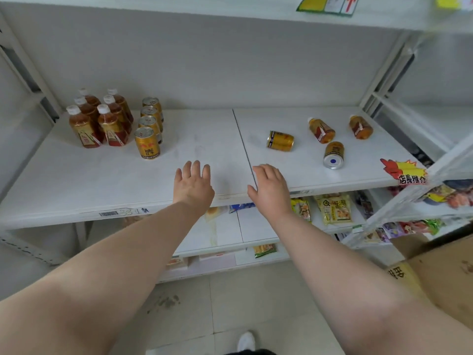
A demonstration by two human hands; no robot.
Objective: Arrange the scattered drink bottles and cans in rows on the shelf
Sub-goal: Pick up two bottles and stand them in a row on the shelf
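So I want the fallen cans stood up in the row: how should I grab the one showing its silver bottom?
Grip the can around its gold side wall, right hand coming from above. It lies on its side, base toward you, so the round body is exposed while the ends offer no hold.

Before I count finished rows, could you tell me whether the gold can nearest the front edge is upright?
No, the gold can lies tipped, its silver base facing the camera.

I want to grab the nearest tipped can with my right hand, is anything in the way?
Nothing visible. Bare shelf lies between the right hand and the tipped can; the other fallen drinks lie farther right.
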